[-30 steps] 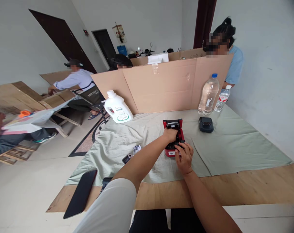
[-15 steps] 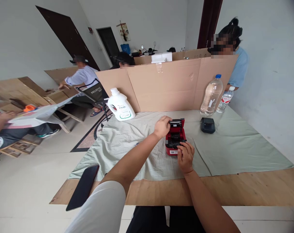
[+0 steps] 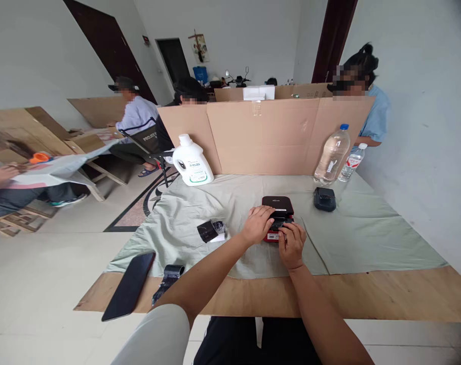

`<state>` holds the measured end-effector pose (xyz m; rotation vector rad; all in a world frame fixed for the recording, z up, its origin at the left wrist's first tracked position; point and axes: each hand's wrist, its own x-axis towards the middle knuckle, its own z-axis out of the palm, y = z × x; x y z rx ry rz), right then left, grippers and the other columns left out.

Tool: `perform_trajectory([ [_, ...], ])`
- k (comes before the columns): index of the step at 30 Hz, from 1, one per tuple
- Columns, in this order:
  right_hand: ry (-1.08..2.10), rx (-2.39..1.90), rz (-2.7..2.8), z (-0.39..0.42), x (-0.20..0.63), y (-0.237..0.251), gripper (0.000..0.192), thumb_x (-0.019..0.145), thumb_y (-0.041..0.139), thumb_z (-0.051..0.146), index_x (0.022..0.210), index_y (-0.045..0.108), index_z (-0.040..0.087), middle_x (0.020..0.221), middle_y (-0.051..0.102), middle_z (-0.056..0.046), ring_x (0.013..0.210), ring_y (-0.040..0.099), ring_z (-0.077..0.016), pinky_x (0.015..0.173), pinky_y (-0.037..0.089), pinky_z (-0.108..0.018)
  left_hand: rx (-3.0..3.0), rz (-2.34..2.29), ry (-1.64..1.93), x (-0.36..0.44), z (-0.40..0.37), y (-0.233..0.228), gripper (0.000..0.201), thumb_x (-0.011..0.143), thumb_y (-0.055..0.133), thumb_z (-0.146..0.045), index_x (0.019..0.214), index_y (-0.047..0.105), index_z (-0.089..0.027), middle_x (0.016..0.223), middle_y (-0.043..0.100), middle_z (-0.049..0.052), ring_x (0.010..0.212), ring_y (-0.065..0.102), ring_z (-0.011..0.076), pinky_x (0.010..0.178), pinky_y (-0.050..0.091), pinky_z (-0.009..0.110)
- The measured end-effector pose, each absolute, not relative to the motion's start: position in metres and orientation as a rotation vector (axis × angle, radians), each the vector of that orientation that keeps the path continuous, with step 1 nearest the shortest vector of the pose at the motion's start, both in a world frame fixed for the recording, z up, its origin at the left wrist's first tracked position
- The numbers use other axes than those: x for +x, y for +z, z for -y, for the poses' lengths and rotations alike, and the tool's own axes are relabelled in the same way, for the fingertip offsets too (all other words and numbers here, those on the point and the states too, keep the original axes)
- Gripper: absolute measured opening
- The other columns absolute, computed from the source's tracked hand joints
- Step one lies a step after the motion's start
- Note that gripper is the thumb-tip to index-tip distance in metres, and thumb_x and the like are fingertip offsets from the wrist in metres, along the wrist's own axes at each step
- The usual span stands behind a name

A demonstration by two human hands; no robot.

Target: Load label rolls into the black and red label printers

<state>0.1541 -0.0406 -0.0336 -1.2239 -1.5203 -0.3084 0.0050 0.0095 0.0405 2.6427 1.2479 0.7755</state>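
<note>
Head-worn camera looks forward and down, fairly near the table (image 3: pixel 367 291).

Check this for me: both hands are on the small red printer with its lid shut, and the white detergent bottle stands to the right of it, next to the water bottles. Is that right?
Not quite. In the head view the white detergent bottle stands to the left of the red printer, by the cardboard screen, far from the water bottles. The rest holds: the left hand and right hand are on the printer, lid shut.

Wooden table (image 3: pixel 386 296) under a pale green cloth (image 3: pixel 352 238), with a black phone (image 3: pixel 128 285) on bare wood near left.
</note>
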Motion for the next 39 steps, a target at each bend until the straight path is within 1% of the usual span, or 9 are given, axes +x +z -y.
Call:
perform_trajectory([
  [5, -0.334, -1.247, 1.532, 0.043, 0.156, -0.025, 0.018, 0.088, 0.051, 0.026, 0.085, 0.067, 0.020, 0.103, 0.062, -0.007, 0.113, 0.047, -0.0242, 0.098, 0.036, -0.043, 2.649, -1.253, 0.707, -0.005, -0.007, 0.037, 0.038, 0.095, 0.031, -0.022, 0.129, 0.047, -0.018, 0.127, 0.059, 0.008, 0.120, 0.051, 0.0201, 0.108, 0.025, 0.044],
  [12, -0.181, -1.400, 1.608, 0.039, 0.167, -0.011, 0.020, 0.085, 0.056, 0.034, 0.073, 0.065, 0.021, 0.087, 0.061, -0.005, 0.095, 0.050, -0.0212, 0.092, 0.037, -0.039, 2.504, -1.245, 0.745, -0.010, -0.025, 0.034, 0.044, 0.083, 0.042, -0.003, 0.121, 0.055, -0.022, 0.115, 0.067, 0.003, 0.106, 0.061, 0.0172, 0.102, 0.036, 0.038],
  [14, -0.118, -1.496, 1.602, 0.036, 0.171, -0.007, 0.021, 0.082, 0.056, 0.039, 0.080, 0.066, 0.020, 0.095, 0.060, -0.007, 0.099, 0.048, -0.0232, 0.092, 0.036, -0.040, 2.478, -1.242, 0.764, -0.011, -0.028, 0.032, 0.045, 0.081, 0.045, -0.003, 0.120, 0.055, -0.021, 0.113, 0.068, 0.003, 0.105, 0.061, 0.0183, 0.100, 0.038, 0.038],
  [16, -0.086, -1.624, 1.615, 0.034, 0.176, -0.002, 0.033, 0.080, 0.056, 0.044, 0.099, 0.065, 0.020, 0.113, 0.057, -0.011, 0.110, 0.043, -0.0275, 0.094, 0.035, -0.043, 2.473, -1.236, 0.778, -0.011, -0.028, 0.030, 0.047, 0.080, 0.046, -0.003, 0.123, 0.053, -0.022, 0.113, 0.068, 0.003, 0.104, 0.062, 0.0188, 0.100, 0.038, 0.038],
  [20, -0.045, -1.834, 1.783, 0.031, 0.184, 0.009, 0.059, 0.079, 0.053, 0.052, 0.126, 0.052, 0.017, 0.135, 0.048, -0.011, 0.123, 0.033, -0.0328, 0.097, 0.030, -0.047, 2.521, -1.264, 0.809, -0.012, -0.025, 0.030, 0.048, 0.082, 0.044, -0.005, 0.128, 0.050, -0.018, 0.132, 0.055, 0.009, 0.120, 0.052, 0.0203, 0.102, 0.038, 0.038],
  [23, -0.056, -1.898, 1.897, 0.032, 0.187, 0.016, 0.059, 0.082, 0.049, 0.053, 0.128, 0.052, 0.015, 0.135, 0.050, -0.011, 0.124, 0.034, -0.0328, 0.097, 0.028, -0.047, 2.566, -1.304, 0.756, -0.012, -0.022, 0.029, 0.038, 0.085, 0.042, -0.008, 0.119, 0.058, -0.017, 0.140, 0.046, 0.011, 0.128, 0.045, 0.0199, 0.102, 0.037, 0.036],
  [33, -0.049, -1.908, 2.056, 0.030, 0.192, 0.030, 0.054, 0.084, 0.047, 0.056, 0.122, 0.058, 0.018, 0.130, 0.053, -0.014, 0.127, 0.035, -0.0339, 0.098, 0.029, -0.050, 2.598, -1.358, 0.623, -0.009, -0.023, 0.026, 0.035, 0.090, 0.038, -0.012, 0.111, 0.065, -0.022, 0.131, 0.056, 0.006, 0.119, 0.053, 0.0173, 0.101, 0.036, 0.035],
  [36, 0.080, -1.922, 1.974, 0.029, 0.193, 0.023, 0.062, 0.082, 0.049, 0.056, 0.128, 0.052, 0.014, 0.135, 0.047, -0.018, 0.128, 0.036, -0.0344, 0.098, 0.034, -0.048, 2.506, -1.344, 0.719, -0.009, -0.023, 0.021, 0.035, 0.089, 0.040, -0.011, 0.110, 0.065, -0.022, 0.133, 0.055, 0.007, 0.123, 0.050, 0.0179, 0.104, 0.034, 0.038],
  [39, 0.385, -1.842, 1.837, 0.028, 0.193, 0.007, 0.071, 0.082, 0.046, 0.056, 0.137, 0.039, 0.011, 0.137, 0.045, -0.019, 0.124, 0.045, -0.0311, 0.096, 0.041, -0.043, 2.230, -1.340, 0.941, -0.007, -0.022, 0.011, 0.033, 0.087, 0.043, -0.012, 0.108, 0.067, -0.019, 0.139, 0.047, 0.009, 0.128, 0.045, 0.0202, 0.108, 0.032, 0.039],
])
